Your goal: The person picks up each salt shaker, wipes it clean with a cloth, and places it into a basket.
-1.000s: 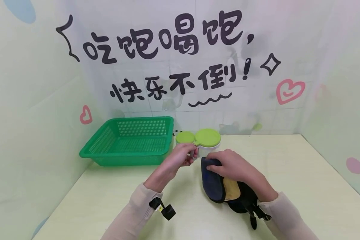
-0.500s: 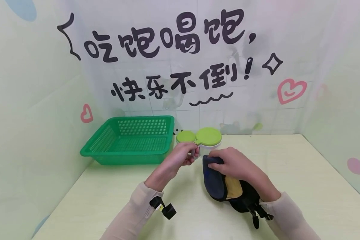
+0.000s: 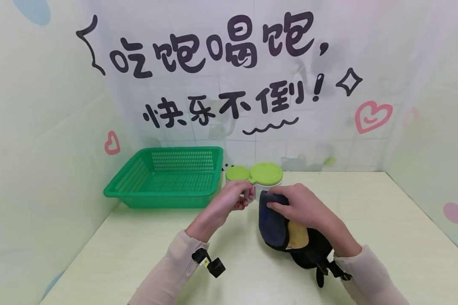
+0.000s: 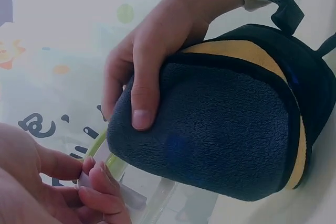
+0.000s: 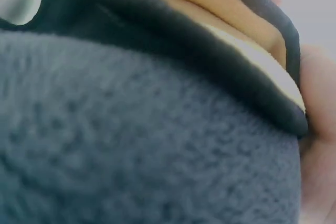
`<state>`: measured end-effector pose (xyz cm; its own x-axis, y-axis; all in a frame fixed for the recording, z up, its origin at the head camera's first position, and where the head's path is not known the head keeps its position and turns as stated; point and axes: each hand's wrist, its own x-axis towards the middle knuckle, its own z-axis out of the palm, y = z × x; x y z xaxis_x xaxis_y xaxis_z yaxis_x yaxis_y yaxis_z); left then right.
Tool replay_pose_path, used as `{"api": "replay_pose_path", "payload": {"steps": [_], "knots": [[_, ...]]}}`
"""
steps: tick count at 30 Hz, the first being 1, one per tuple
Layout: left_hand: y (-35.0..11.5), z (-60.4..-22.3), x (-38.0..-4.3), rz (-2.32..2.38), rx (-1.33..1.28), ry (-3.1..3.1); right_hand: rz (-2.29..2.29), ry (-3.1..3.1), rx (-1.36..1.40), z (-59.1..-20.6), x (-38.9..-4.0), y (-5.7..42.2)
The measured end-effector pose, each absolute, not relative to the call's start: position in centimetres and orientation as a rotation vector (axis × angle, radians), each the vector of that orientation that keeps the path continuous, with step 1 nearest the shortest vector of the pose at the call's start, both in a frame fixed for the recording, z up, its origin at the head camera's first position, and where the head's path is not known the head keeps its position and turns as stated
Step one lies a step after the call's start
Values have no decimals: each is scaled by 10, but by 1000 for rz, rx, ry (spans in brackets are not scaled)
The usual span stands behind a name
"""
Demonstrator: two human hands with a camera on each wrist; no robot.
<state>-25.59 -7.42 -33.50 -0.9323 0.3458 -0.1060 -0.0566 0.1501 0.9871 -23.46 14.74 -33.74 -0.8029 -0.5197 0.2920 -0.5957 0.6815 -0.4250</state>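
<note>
My right hand point(image 3: 299, 207) grips a soft navy fleece item point(image 3: 272, 226) with black trim, a tan lining and a black rear part. In the left wrist view, the thumb of that right hand point(image 4: 147, 66) presses on the fleece face point(image 4: 220, 129) and the other fingers go behind its edge. My left hand point(image 3: 233, 197) is just left of it, its fingertips pinching a small pale piece point(image 4: 86, 181); I cannot tell what this piece is. Fleece fills most of the right wrist view, with the tan lining point(image 5: 231, 9) above it.
Two round containers with green lids, a large lid point(image 3: 266, 173) and a small lid point(image 3: 236, 173), stand behind the hands. A green perforated plastic basket point(image 3: 168, 201) sits at the back left. Printed sheets line the back and sides of the pale tabletop point(image 3: 366, 220).
My right hand has shifted slightly up and right in the head view with the fleece item. The left hand keeps its pinch, nearly still. The whole view has drifted a little.
</note>
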Motion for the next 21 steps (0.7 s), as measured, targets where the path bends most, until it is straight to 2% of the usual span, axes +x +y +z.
{"api": "replay_pose_path", "payload": {"steps": [11, 21], "knots": [[-76, -336, -254, 1844, 296, 2113, 756, -2863, 1058, -342, -238, 145], [-75, -336, -255, 1849, 299, 2109, 744, -2768, 951, -339, -233, 143]]}}
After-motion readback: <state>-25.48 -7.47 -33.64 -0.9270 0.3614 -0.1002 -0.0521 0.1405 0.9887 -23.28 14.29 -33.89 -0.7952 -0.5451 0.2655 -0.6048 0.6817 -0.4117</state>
